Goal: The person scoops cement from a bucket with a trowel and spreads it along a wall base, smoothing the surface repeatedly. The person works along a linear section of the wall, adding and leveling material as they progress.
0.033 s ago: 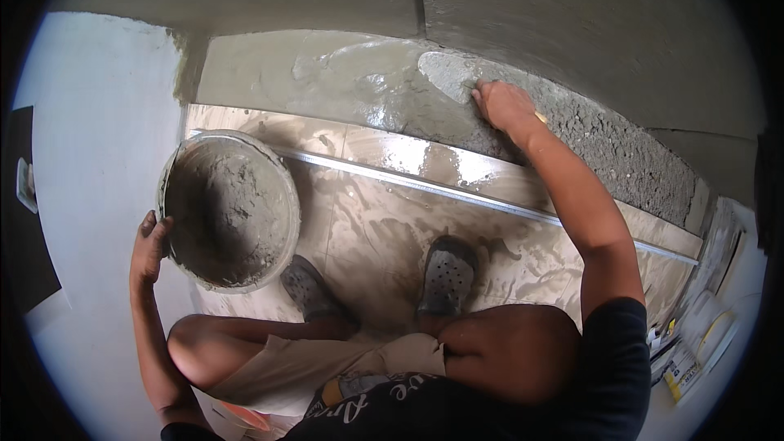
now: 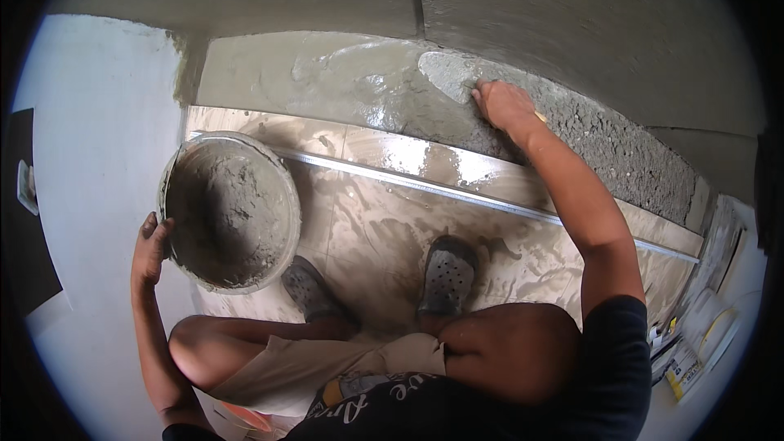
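Observation:
My left hand (image 2: pixel 150 249) grips the left rim of a round bucket (image 2: pixel 293 200), which is tilted so its inside faces me. Grey mortar (image 2: pixel 241 208) coats the bucket's wall and bottom. Out ahead, my right hand (image 2: pixel 504 104) is closed round the handle of a trowel (image 2: pixel 447 75); the fingers hide most of the handle. The blade lies flat on a strip of cement by the far wall. Left of the blade the cement (image 2: pixel 261 73) is wet and smooth; to the right it is rough and grainy (image 2: pixel 608 147).
A long metal straightedge (image 2: pixel 425 185) lies across the smeared tiles (image 2: pixel 376 233), partly behind the bucket. My grey clogs (image 2: pixel 447 278) stand on the tiles near me. Grey panels (image 2: pixel 572 33) form the far wall, with a pale wall (image 2: pixel 106 114) at left. Blurred packages (image 2: pixel 686 367) sit at lower right.

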A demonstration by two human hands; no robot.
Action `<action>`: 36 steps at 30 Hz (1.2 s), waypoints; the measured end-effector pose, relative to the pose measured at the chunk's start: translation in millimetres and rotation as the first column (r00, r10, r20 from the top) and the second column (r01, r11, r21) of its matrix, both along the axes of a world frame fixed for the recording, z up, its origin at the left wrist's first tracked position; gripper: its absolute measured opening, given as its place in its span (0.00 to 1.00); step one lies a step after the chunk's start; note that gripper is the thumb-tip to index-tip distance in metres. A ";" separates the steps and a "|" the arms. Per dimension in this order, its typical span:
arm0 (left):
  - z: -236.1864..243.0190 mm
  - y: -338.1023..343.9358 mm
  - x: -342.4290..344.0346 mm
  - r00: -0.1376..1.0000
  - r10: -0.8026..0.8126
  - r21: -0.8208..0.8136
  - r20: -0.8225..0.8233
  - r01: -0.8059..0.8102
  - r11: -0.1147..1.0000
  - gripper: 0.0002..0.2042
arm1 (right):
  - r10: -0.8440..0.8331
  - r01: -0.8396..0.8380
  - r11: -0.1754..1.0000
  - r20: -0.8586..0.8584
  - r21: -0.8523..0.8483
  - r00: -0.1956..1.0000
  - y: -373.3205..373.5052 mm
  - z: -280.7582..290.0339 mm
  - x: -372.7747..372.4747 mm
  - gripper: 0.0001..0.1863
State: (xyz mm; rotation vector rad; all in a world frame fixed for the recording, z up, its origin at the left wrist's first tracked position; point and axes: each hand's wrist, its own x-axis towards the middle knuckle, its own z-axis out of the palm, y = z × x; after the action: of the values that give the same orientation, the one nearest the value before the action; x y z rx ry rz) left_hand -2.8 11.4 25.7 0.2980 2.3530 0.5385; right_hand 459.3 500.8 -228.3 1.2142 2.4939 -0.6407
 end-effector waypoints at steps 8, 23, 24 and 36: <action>2.0 8.0 4.4 0.999 0.021 -0.041 -0.024 -0.022 0.999 0.48 | -0.041 0.039 0.983 -0.009 -0.178 0.999 40.0 -9.1 39.7 0.22; 7.2 -2.0 -9.0 0.999 0.045 -0.161 -0.008 -0.046 0.986 0.47 | 0.132 -0.139 0.965 -0.046 -0.224 0.990 19.8 53.0 53.1 0.20; 7.0 -1.3 -6.1 0.999 0.036 -0.145 -0.001 -0.036 0.989 0.47 | 0.144 -0.154 0.957 -0.057 -0.244 0.988 20.1 60.5 48.7 0.19; 0.1 0.3 3.1 0.996 0.086 0.000 -0.025 -0.086 0.996 0.15 | 0.232 -0.226 0.961 0.024 -0.158 0.972 -22.4 4.2 46.1 0.21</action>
State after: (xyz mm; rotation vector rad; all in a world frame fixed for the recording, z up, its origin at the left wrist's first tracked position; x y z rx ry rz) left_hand 0.3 11.6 25.8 0.2045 2.3987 0.5776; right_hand 505.4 478.4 -224.1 0.8589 2.4487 -0.7222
